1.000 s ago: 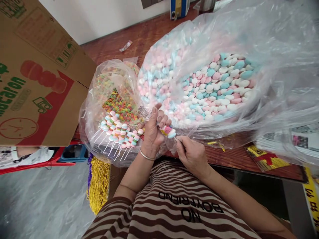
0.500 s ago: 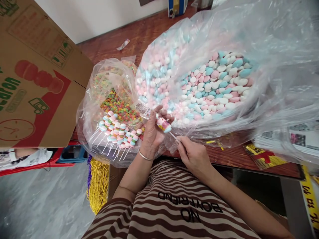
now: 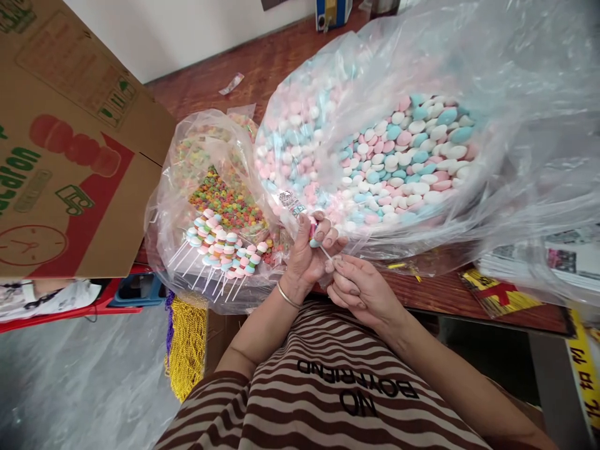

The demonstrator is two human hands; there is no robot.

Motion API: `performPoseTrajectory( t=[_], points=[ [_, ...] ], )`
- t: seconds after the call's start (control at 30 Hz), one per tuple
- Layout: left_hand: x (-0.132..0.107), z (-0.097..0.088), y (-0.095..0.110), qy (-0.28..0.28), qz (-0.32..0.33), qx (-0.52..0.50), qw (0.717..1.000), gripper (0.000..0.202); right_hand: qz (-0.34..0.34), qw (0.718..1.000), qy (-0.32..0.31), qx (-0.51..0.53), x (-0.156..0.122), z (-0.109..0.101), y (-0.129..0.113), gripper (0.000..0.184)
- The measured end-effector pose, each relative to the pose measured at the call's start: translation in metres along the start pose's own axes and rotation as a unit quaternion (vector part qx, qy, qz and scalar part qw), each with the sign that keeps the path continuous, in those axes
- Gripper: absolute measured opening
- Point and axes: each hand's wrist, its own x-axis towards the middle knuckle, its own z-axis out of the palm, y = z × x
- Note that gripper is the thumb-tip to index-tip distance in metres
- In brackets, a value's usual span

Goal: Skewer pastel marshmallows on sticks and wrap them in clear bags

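My left hand (image 3: 304,259) is closed around a marshmallow lollipop (image 3: 314,241) in a clear printed wrapper (image 3: 291,204), whose labelled end sticks out beyond the thumb. The thin white stick points down to the right. My right hand (image 3: 365,294) pinches near the stick's lower end, with what looks like clear film between the fingertips. Left of my hands, several candy skewers (image 3: 225,247) of pastel discs on white sticks lie in a pile on an open bag of small coloured candy rings (image 3: 225,203).
A large clear bag (image 3: 510,144) of pink, white and blue candies (image 3: 412,156) spreads across the wooden table (image 3: 201,81). A cardboard box (image 3: 79,156) stands on the left. Yellow packets (image 3: 499,294) lie by the right edge, and yellow bead strings (image 3: 187,344) hang below.
My left hand has shifted slightly right and down, its fingers curling over the wrapped lollipop. My right hand's fingers have curled in closer to my left hand.
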Motion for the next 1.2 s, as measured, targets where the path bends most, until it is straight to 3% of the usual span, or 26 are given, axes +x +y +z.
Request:
performPoseTrajectory(
  t=[0.1,0.23,0.3,0.33,0.4,0.47,0.53,0.6,0.67,0.73,0.8,0.83,0.87,0.97,1.03,1.1,1.2],
  points=[
    [0.000,-0.002,-0.004,-0.021,-0.006,0.032,0.999,0.029,-0.090,0.982,0.068,-0.150,0.004,-0.003,-0.003,0.026],
    [0.000,0.001,0.012,-0.035,0.052,0.030,0.998,0.039,-0.209,0.861,0.130,-0.446,0.000,-0.012,-0.004,0.017],
    [-0.001,0.003,0.023,-0.019,0.094,0.024,0.995,0.034,-0.226,0.830,0.135,-0.492,-0.004,-0.015,-0.004,0.015],
    [-0.001,0.004,0.027,-0.009,0.110,0.023,0.994,0.029,-0.223,0.833,0.132,-0.489,-0.005,-0.014,-0.004,0.014],
    [-0.003,0.006,0.032,0.001,0.122,0.024,0.992,0.018,-0.181,0.883,0.098,-0.421,-0.005,-0.012,-0.004,0.016],
    [-0.007,0.008,0.034,-0.003,0.119,0.025,0.993,0.016,-0.093,0.960,0.030,-0.264,-0.004,-0.008,-0.005,0.022],
    [-0.011,0.011,0.034,-0.017,0.105,0.033,0.994,0.023,-0.002,0.996,-0.031,-0.079,-0.003,-0.005,-0.007,0.026],
    [-0.016,0.011,0.034,-0.038,0.093,0.044,0.994,0.023,0.044,0.996,-0.057,0.049,-0.002,-0.004,-0.009,0.025],
    [-0.018,0.011,0.034,-0.056,0.091,0.057,0.993,0.022,0.050,0.993,-0.058,0.090,-0.003,-0.003,-0.010,0.022],
    [-0.018,0.010,0.031,-0.055,0.103,0.069,0.991,0.023,0.012,0.998,-0.035,0.047,-0.004,-0.004,-0.009,0.023],
    [-0.017,0.011,0.026,-0.031,0.123,0.077,0.989,0.020,-0.079,0.990,0.020,-0.111,-0.005,-0.004,-0.004,0.024],
    [-0.016,0.012,0.023,-0.016,0.135,0.076,0.988,0.018,-0.147,0.962,0.057,-0.224,-0.005,-0.004,-0.001,0.024],
    [-0.015,0.014,0.021,-0.003,0.146,0.072,0.987,0.018,-0.219,0.908,0.091,-0.345,-0.005,-0.005,0.002,0.022],
    [-0.013,0.017,0.014,0.010,0.165,0.070,0.984,0.026,-0.392,0.668,0.140,-0.617,-0.003,-0.009,0.009,0.023],
    [-0.013,0.017,0.012,0.005,0.164,0.085,0.983,0.034,-0.441,0.552,0.139,-0.694,-0.002,-0.012,0.011,0.026],
    [-0.014,0.016,0.009,0.004,0.157,0.105,0.982,0.039,-0.454,0.494,0.141,-0.728,-0.001,-0.014,0.011,0.027],
    [-0.017,0.014,0.005,0.001,0.134,0.129,0.983,0.035,-0.449,0.473,0.140,-0.745,0.001,-0.016,0.008,0.027]
  ],
)
